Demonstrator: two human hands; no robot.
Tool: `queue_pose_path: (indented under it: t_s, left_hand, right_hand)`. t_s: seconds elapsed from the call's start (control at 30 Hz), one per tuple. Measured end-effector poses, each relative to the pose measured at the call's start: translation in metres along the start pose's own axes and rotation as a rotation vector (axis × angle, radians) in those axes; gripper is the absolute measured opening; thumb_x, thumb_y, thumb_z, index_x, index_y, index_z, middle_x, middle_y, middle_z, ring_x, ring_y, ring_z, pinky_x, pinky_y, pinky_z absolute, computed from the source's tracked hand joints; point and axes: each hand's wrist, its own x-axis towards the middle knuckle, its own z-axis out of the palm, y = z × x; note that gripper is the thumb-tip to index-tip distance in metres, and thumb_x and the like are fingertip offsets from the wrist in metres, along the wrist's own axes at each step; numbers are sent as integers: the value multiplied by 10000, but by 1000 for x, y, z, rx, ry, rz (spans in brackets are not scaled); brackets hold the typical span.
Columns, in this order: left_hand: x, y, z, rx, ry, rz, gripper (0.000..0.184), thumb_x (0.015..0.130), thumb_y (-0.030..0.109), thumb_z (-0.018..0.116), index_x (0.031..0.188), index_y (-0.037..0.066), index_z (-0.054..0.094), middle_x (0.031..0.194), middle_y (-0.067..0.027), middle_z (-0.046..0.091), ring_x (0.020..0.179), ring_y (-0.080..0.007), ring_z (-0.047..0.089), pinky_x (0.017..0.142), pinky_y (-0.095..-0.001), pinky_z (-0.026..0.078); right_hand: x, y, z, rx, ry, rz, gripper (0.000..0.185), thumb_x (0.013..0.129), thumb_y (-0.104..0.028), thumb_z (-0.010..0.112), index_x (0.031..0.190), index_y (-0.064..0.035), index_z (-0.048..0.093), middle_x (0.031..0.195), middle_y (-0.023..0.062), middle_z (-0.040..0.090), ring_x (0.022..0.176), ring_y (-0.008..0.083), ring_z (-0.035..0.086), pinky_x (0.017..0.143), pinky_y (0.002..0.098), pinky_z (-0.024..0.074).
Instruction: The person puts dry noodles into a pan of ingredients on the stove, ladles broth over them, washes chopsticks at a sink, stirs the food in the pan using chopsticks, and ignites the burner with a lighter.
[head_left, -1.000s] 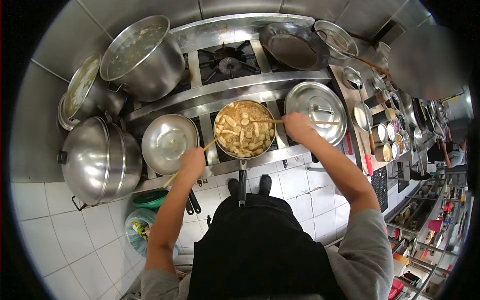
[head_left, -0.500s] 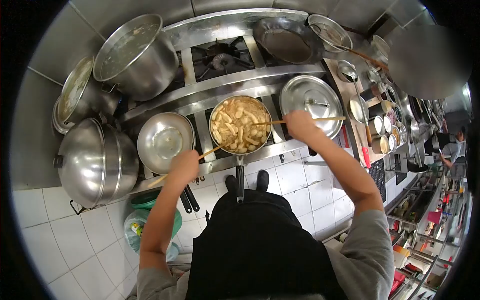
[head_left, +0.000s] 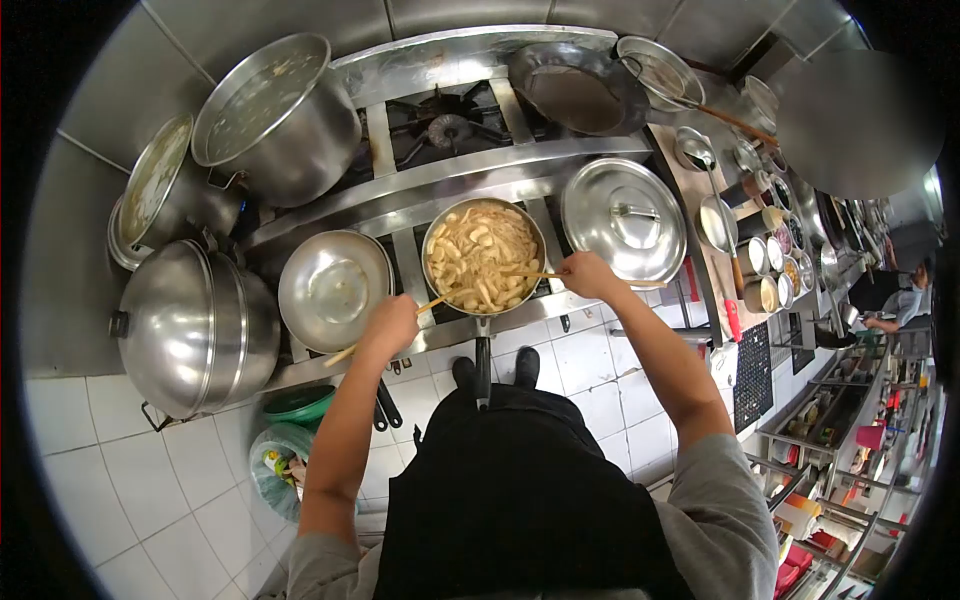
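Note:
A frying pan (head_left: 483,372) sits on the near burner in front of me, its black handle pointing toward my body. Pale noodles (head_left: 500,238) mixed with light, slice-like pieces fill it. My left hand (head_left: 392,326) is closed round one long wooden chopstick (head_left: 432,303), whose tip reaches into the food at the pan's lower left. In my right hand (head_left: 588,275), closed as well, a second chopstick (head_left: 537,274) lies across the right rim with its tip among the noodles. Both tips are partly buried in the food.
Left of the pan rest stacked shallow pans (head_left: 335,295) and a domed steel pot (head_left: 165,330). A steel lid (head_left: 610,235) lies to the right. Behind stand a tall stockpot (head_left: 310,150) and a dark wok (head_left: 570,95). Seasoning containers (head_left: 762,292) line the right; a co-worker (head_left: 905,300) is farther off.
Both hands have moved inward, the right one left and slightly down, the left one right. More noodles now show on top, where sliced pieces showed before.

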Motion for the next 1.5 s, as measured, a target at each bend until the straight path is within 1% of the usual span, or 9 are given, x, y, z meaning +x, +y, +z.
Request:
queue_pose_path:
  t_s: [0.17,0.27,0.47,0.7,0.93,1.17,1.2,1.43,1.5]
  left_hand:
    - [-23,-9,-26,-176,25,39,195,887,130,575,973,51,732,817,-231,668,757,-393,658,697,-460,511]
    - [-31,-11,-38,-234,-26,-19,191,871,136,555,926,60,721,899,-218,673,867,-421,638,765,-491,500]
    - [-52,-12,-57,-67,142,21,186,876,123,553,923,58,721,886,-222,674,842,-416,649,755,-508,507]
    - [7,16,-15,201,124,30,162,817,39,558,866,-1,707,882,-226,697,863,-408,680,776,-507,537]
    - [-20,5,-60,126,26,1,147,846,82,578,879,8,700,919,-238,689,870,-427,670,760,-498,537]
    - [6,23,-35,285,29,76,133,799,58,603,855,-5,706,934,-216,704,883,-394,683,751,-478,552]
    - [5,23,-34,248,-10,34,129,809,31,595,869,-19,698,893,-264,679,907,-400,674,806,-493,527]
    - [-18,14,-87,190,-43,69,191,849,113,566,926,22,715,943,-221,698,904,-406,677,787,-505,539]
    - [-6,20,-83,106,19,128,199,864,127,550,933,30,710,940,-223,696,899,-408,676,786,-514,536]
  right_hand:
    - [-29,10,-33,160,14,91,227,800,-207,613,921,-80,758,896,179,708,862,349,677,807,439,531]
    - [-44,-3,-65,147,61,118,212,786,-151,621,930,-79,759,880,171,715,817,352,682,780,422,543]
    - [-52,-18,-76,-43,167,129,192,792,-156,614,907,-102,758,831,158,709,821,348,681,765,433,548]
    - [-7,-18,-14,-314,16,231,206,857,-157,570,956,-39,708,929,190,707,866,364,699,768,447,567]
    - [-41,-47,-92,-333,37,269,206,847,-154,576,936,-46,728,950,190,714,885,354,706,752,443,574]
    - [-1,-60,-35,-390,-55,173,172,825,-123,617,916,-48,743,955,185,723,899,327,716,741,426,580]
    - [0,-56,-35,-401,-56,224,186,841,-148,615,938,-54,743,962,162,729,917,312,716,750,412,582]
    - [-31,-59,-126,-417,11,309,235,888,-192,564,977,-61,739,964,182,722,882,331,717,756,417,581]
    - [-16,-40,-94,-388,37,311,229,878,-174,564,959,-47,737,949,191,719,877,338,716,759,420,579]
